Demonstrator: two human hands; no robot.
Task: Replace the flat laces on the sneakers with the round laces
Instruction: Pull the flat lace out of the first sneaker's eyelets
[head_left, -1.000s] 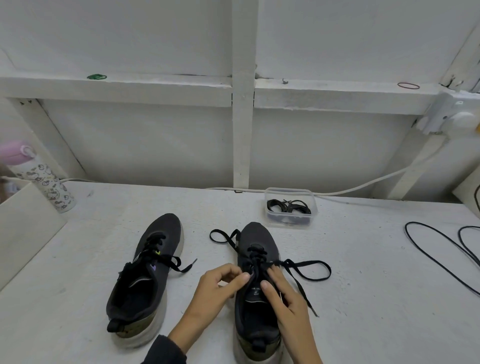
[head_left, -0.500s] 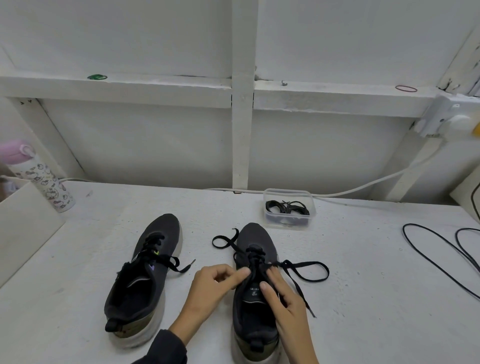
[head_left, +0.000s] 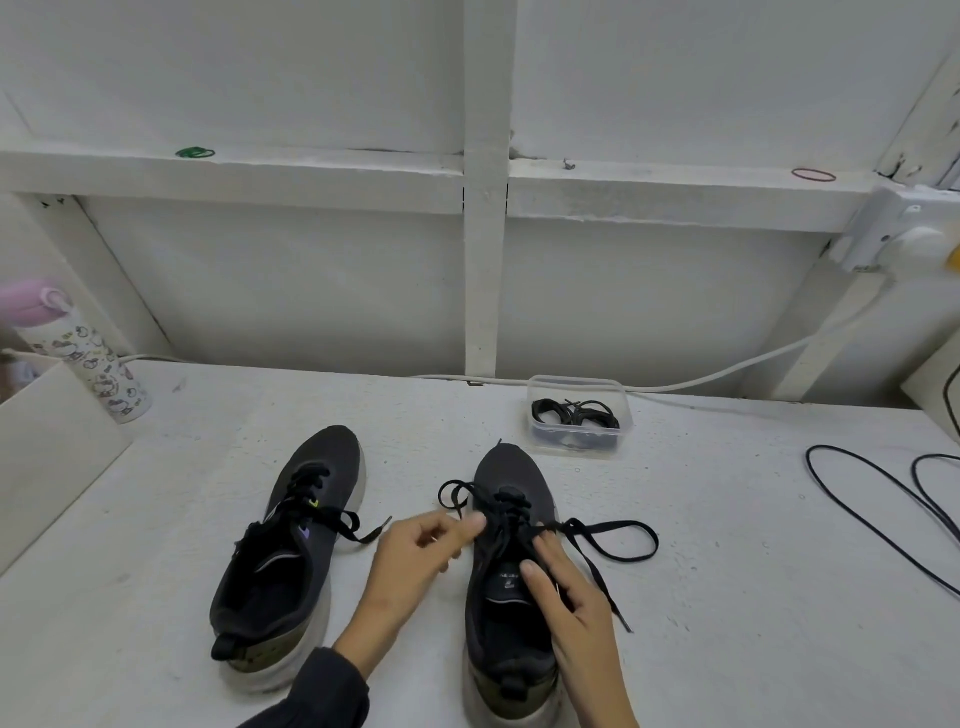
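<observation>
Two black sneakers stand side by side on the white table, toes pointing away. The left sneaker (head_left: 291, 545) is still laced with a flat black lace. On the right sneaker (head_left: 511, 587) the flat lace (head_left: 608, 540) is untied, with loops trailing off both sides. My left hand (head_left: 421, 556) pinches the lace at the shoe's left eyelets. My right hand (head_left: 576, 597) lies on the shoe's tongue and right side, its fingertips at the lace crossing. A clear plastic tub (head_left: 576, 415) behind the right shoe holds the coiled round black laces.
A patterned bottle with a pink lid (head_left: 78, 353) stands at the far left beside a white box (head_left: 47, 447). Black cables (head_left: 883, 519) loop across the table's right side. A white cord (head_left: 753, 364) runs along the back wall.
My left hand has slid a little left and away from the shoe's middle, drawing the lace with it. The right hand has barely moved.
</observation>
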